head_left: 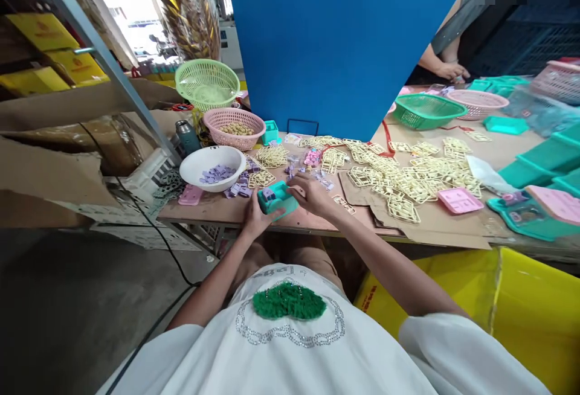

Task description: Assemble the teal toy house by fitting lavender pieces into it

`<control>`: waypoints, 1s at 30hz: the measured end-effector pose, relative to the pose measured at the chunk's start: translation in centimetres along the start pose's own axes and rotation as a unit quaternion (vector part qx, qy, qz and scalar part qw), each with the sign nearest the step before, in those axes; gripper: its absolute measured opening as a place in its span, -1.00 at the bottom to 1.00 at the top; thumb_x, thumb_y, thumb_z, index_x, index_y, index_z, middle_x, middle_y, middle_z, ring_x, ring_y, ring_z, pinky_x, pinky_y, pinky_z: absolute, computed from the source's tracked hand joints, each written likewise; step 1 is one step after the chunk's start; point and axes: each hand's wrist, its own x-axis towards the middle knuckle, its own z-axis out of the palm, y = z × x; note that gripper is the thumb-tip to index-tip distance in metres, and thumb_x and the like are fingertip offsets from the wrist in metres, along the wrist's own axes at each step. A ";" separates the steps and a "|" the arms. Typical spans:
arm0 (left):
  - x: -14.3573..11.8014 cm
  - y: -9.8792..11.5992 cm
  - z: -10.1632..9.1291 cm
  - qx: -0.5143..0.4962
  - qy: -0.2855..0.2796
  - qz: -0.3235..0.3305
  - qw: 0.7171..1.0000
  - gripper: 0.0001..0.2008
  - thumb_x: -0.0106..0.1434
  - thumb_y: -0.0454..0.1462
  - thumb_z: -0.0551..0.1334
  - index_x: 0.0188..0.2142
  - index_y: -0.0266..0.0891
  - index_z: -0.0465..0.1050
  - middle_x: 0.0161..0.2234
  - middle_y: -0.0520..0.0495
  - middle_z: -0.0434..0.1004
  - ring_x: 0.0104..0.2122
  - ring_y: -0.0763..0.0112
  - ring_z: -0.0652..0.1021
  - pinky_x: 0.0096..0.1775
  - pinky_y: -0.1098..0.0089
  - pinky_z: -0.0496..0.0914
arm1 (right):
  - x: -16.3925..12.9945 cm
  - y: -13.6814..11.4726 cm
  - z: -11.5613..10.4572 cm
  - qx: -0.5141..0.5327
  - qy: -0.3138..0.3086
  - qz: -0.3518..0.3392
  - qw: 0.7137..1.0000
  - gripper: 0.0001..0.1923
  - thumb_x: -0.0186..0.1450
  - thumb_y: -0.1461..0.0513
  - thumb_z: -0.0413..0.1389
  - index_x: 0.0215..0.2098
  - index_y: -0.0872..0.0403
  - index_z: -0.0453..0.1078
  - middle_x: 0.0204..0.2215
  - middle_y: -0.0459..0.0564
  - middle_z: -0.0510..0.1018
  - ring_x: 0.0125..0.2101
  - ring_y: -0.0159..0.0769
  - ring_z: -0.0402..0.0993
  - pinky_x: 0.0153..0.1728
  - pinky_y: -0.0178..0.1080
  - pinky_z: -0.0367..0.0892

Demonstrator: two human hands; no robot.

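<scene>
My left hand (254, 217) grips a small teal plastic toy piece (277, 199) at the table's near edge. My right hand (310, 194) rests on the right side of the same piece, fingers curled over its top. A purple part sits on the piece's upper face. Loose purple parts (240, 189) lie just beyond it. A white bowl (212, 167) holding more purple parts stands to the left. Several cream plastic frames (399, 180) are spread over cardboard to the right.
A pink basket (234, 127) and a green basket (207, 83) stand at the back left. A blue board (344, 38) rises behind the table. Another person's hand (451, 70) is at the far right, near green and pink baskets. Yellow bins (521, 304) sit under the table.
</scene>
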 end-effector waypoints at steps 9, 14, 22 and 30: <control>1.0 -0.8 0.0 0.032 -0.034 0.017 0.999 -0.12 -0.05 -0.03 0.62 0.17 -0.17 0.30 0.10 -0.27 0.58 0.12 -0.06 0.59 0.14 0.03 0.49 | 9.1 -1.7 0.4 0.144 -0.239 -0.071 0.958 -0.73 0.10 0.35 0.34 -0.19 0.10 0.64 -0.27 0.01 0.69 -0.24 -0.21 0.56 -0.20 -0.28 0.43; 1.1 -1.1 -0.2 0.021 -0.049 0.038 0.998 -0.18 -0.02 -0.07 0.61 0.15 -0.21 0.33 0.10 -0.29 0.55 0.14 -0.07 0.56 0.16 0.02 0.47 | 9.1 -0.4 1.5 0.127 -0.245 -0.041 0.960 -0.75 0.09 0.22 0.41 -0.28 0.13 0.55 -0.32 0.01 0.62 -0.32 -0.27 0.46 -0.31 -0.31 0.34; 1.4 -1.9 -0.1 0.009 -0.068 0.054 0.996 -0.05 0.00 -0.03 0.58 0.28 -0.27 0.25 0.21 -0.40 0.45 0.24 -0.16 0.49 0.24 -0.03 0.40 | 8.0 1.0 3.3 0.170 -0.227 -0.018 0.959 -0.61 0.13 0.07 0.38 -0.22 0.11 0.43 -0.29 -0.09 0.49 -0.26 -0.32 0.37 -0.26 -0.33 0.32; 1.4 -1.9 -0.1 -0.002 -0.083 0.062 0.995 -0.04 0.01 0.02 0.58 0.28 -0.25 0.25 0.16 -0.37 0.51 0.18 -0.14 0.55 0.18 0.01 0.45 | 8.6 0.5 2.4 0.142 -0.251 -0.028 0.957 -0.65 0.15 0.12 0.35 -0.22 0.13 0.40 -0.31 -0.08 0.49 -0.29 -0.33 0.34 -0.29 -0.31 0.30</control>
